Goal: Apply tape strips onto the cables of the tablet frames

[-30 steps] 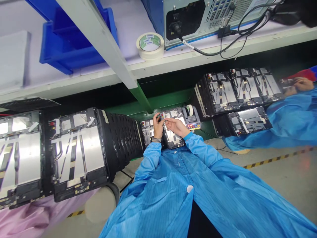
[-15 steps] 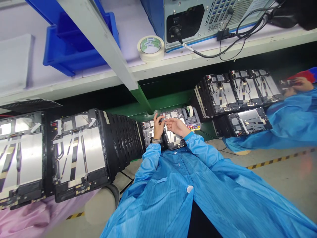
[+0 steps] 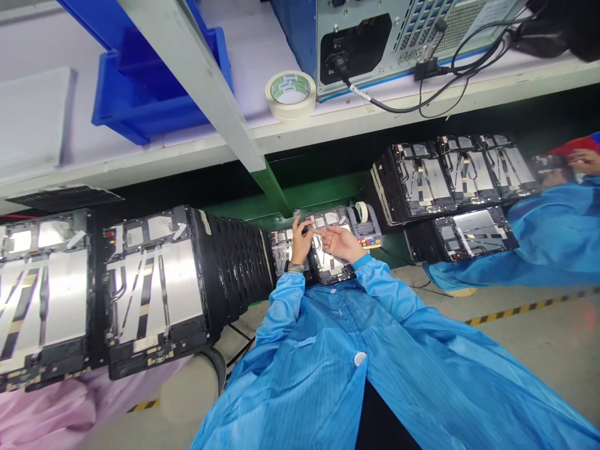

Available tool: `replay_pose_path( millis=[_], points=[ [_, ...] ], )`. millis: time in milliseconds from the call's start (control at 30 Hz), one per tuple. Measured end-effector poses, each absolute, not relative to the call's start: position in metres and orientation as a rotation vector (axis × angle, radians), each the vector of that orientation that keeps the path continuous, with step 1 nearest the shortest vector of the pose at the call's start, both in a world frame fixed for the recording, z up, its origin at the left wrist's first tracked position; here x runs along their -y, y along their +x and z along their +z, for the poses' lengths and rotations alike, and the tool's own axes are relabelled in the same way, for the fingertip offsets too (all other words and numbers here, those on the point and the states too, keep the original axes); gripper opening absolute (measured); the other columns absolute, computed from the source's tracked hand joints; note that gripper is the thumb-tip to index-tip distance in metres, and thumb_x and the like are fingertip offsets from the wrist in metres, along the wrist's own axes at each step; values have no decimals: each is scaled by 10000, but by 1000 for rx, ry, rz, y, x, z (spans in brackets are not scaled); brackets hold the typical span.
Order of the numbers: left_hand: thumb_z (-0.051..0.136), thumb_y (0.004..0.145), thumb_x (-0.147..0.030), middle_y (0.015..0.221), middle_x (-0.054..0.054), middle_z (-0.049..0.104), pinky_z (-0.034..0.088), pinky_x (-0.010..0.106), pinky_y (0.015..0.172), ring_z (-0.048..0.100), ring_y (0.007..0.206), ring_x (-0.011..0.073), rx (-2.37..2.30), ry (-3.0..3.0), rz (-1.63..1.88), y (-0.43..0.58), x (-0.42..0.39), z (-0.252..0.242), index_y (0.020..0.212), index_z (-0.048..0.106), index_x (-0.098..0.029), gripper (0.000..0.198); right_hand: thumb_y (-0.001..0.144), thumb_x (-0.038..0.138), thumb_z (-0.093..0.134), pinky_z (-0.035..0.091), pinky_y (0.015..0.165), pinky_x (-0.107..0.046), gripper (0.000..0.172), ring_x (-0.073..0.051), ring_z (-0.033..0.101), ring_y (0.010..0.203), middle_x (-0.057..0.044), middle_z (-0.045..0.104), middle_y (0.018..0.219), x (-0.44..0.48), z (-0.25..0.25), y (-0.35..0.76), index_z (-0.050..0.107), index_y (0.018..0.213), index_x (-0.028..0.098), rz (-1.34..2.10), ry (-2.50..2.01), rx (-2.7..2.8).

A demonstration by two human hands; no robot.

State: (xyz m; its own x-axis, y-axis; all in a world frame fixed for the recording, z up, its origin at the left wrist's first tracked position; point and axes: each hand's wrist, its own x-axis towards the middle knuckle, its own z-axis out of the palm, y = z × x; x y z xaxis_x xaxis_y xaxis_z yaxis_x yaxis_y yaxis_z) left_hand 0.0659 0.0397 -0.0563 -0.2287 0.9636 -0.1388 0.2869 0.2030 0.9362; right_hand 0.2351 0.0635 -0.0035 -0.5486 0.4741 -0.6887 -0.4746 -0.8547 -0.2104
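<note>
An opened tablet-like device (image 3: 332, 265) with a silver plate and black frame lies on the bench in front of me. My left hand (image 3: 300, 240) rests on its left upper part, fingers curled in a pinch near the top edge. My right hand (image 3: 341, 242) lies over the middle of the device, fingertips pinched close to those of the left hand. Whatever the fingers hold is too small to make out. Blue sleeves cover both of my arms.
Tall stacks of black trays with devices stand at left (image 3: 154, 281) and right (image 3: 422, 175). A tape dispenser (image 3: 363, 220) sits just right of my hands. Overhead shelf holds a tape roll (image 3: 290, 94), blue bins (image 3: 154, 94), a computer case (image 3: 398, 37). A co-worker's sleeve (image 3: 548, 244) lies at right.
My hands stay on the device, fingertips shifting slightly along its top edge. The view has tilted a little, so everything sits slightly lower in the picture.
</note>
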Motion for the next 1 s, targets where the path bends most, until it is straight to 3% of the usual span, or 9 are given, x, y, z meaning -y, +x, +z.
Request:
replay_pose_path(
  millis=[133,233,333,400,500,600,733,900,1000],
  points=[
    [625,981,-252,1666,84,389,417,493,1249,448,1523,290,-1666,1183,1048,64,-41,-57,1120,719,-250,168,986,266,471,441,556,-296,351,-169,531,528,-69,725,725,-57,-11,237,692,1205,105,2366,-1215,432],
    [658,968,-266,1657,98,398,415,515,1247,459,1513,314,-1637,1171,1081,64,-41,-59,1102,729,-247,153,932,262,568,444,598,-299,308,-187,533,581,-34,694,700,-57,-13,238,750,1165,176,1900,-1386,1115],
    [672,964,-292,1651,106,403,427,526,1236,461,1507,322,-1615,1150,1107,65,-40,-59,1104,732,-247,159,893,184,608,489,781,-330,324,-238,613,818,-53,728,854,-65,-10,239,793,1151,249,1370,-1392,1714],
    [668,970,-310,1656,101,398,423,520,1240,443,1521,313,-1608,1140,1113,65,-40,-59,1110,732,-251,165,878,125,610,474,857,-339,381,-269,633,950,-82,737,969,-71,-7,240,797,1178,266,1189,-1371,2033],
    [670,972,-321,1645,97,413,377,523,1274,409,1549,305,-1616,1155,1113,64,-40,-58,1094,741,-253,157,861,69,615,449,853,-336,450,-282,641,974,-118,724,983,-76,-6,240,776,1240,253,1084,-1353,2336],
    [640,993,-331,1615,90,446,329,523,1303,379,1574,290,-1625,1194,1132,62,-42,-59,1066,754,-253,157,819,34,647,441,862,-342,522,-288,641,970,-128,719,955,-79,-8,242,748,1291,230,1105,-1301,2383],
    [650,985,-373,1632,113,402,519,459,1145,500,1477,283,-1576,1184,1175,62,-45,-63,1068,748,-236,188,802,39,650,452,925,-356,444,-284,661,969,-103,733,916,-84,-7,248,793,1174,233,1252,-1270,2273],
    [748,895,-353,1548,141,457,587,387,978,602,1323,268,-1558,1249,1172,57,-52,-63,1107,704,-227,251,903,166,562,443,1104,-430,388,-304,664,1150,-87,778,1177,-75,-3,265,796,1203,243,1229,-1353,1880],
    [802,827,-292,1432,119,543,573,372,978,650,1172,225,-1536,1299,1090,49,-59,-62,1195,646,-244,402,940,247,534,429,1142,-486,371,-326,654,1178,-94,783,1166,-61,-1,279,792,1206,228,1180,-1450,1715]
  ],
)
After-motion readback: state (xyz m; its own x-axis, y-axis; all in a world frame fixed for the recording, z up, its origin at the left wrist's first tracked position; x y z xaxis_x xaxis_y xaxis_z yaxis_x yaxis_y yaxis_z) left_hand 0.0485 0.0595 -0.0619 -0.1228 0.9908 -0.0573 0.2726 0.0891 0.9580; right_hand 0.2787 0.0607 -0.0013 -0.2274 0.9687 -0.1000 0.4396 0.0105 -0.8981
